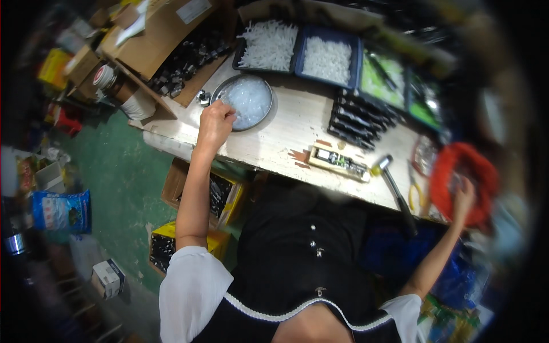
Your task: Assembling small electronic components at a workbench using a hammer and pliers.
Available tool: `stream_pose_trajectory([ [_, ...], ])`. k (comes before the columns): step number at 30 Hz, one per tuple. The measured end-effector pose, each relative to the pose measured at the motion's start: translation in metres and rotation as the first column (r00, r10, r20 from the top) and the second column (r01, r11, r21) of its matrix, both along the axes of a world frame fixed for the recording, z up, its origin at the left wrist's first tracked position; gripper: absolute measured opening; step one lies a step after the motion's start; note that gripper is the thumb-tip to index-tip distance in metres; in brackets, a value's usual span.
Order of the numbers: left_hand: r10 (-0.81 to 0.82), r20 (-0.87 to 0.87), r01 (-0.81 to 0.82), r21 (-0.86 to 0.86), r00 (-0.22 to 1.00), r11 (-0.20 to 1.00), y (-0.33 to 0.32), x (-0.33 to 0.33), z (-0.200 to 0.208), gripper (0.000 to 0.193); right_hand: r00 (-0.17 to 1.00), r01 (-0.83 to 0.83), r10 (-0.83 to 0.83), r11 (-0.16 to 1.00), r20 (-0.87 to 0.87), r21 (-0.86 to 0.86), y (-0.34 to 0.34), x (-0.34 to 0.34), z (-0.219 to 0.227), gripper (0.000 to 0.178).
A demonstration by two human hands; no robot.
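My left hand point(216, 123) is at the left rim of a round metal bowl point(250, 103) full of small clear pieces. Its fingers are closed in a pinch; whatever is between them is too small to make out. Over at the right, my right hand point(464, 200) reaches into a red plastic bag point(486, 171) with an open mouth. Its fingertips are blurred among the contents. Between the hands, a cream fixture point(338, 162) holding a small metal assembly lies on the worktable point(286, 137). A hammer point(396, 188) and yellow-handled pliers point(415, 196) lie beside it.
Behind the bowl stand trays of white plastic pieces point(267, 47) point(326, 60) and a tray of green pieces point(382, 80). Stacked dark metal parts point(361, 119) lie before them. A cardboard box point(157, 34) and a jar point(123, 91) stand left. Yellow boxes point(214, 243) are below the table.
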State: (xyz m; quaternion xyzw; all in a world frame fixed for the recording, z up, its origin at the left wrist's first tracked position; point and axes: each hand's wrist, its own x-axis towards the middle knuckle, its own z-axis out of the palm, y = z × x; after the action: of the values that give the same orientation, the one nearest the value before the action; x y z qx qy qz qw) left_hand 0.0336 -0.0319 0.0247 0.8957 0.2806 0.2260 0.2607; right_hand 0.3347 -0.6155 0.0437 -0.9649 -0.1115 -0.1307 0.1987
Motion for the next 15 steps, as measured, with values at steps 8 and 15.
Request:
stream_pose_trajectory([
  [8,-0.011,0.135,0.004,0.054,0.991,0.999,-0.007,-0.001,0.001,0.01,0.954,0.004,0.205,0.719,-0.218,0.695,0.103,-0.064,0.046,0.024],
  [15,0.033,0.507,0.384,-0.692,0.861,0.611,-0.083,0.025,0.029,0.011,0.741,-0.202,0.652,0.442,-0.158,0.874,0.199,-0.113,0.022,0.019],
])
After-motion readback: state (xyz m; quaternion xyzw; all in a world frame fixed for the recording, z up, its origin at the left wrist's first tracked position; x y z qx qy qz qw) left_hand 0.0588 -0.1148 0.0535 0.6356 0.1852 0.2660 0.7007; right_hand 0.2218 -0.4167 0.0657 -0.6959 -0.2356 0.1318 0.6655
